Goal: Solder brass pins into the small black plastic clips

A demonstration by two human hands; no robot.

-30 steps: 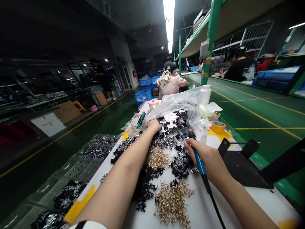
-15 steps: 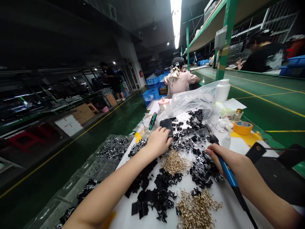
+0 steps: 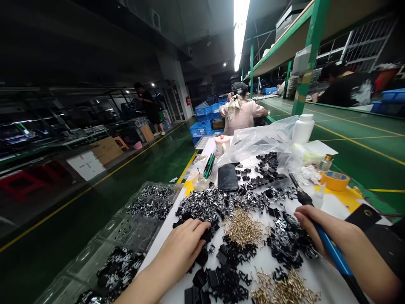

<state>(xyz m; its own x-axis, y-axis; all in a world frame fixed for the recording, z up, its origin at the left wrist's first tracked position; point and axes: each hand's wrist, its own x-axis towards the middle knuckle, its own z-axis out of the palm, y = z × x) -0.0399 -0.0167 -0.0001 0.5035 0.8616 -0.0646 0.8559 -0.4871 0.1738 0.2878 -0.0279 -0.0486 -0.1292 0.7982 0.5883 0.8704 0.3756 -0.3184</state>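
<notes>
My right hand (image 3: 329, 228) is closed around the blue handle of a soldering iron (image 3: 330, 242), whose metal tip points up and away from me. Beneath that hand lies a heap of black and silver small parts (image 3: 283, 240). My left hand (image 3: 186, 240) rests over a pile of black plastic parts (image 3: 205, 253), thumb and bent fingers apart, with nothing visible between them. A heap of small brass-coloured pins (image 3: 243, 228) lies between the hands, and a second brass pin heap (image 3: 284, 289) is nearer me. Beyond them sits a dark phone (image 3: 228, 177).
Clear plastic trays (image 3: 136, 226) of parts stand along the left. At the back are a lidded mug (image 3: 222, 144), a plastic bag (image 3: 262, 137) and a white bottle (image 3: 303, 128). Orange tape (image 3: 335, 180) lies at right. A person (image 3: 240, 112) sits ahead.
My left hand has come off the phone and moved back toward me, onto the black parts. My right hand keeps holding the soldering iron. The view has shifted slightly.
</notes>
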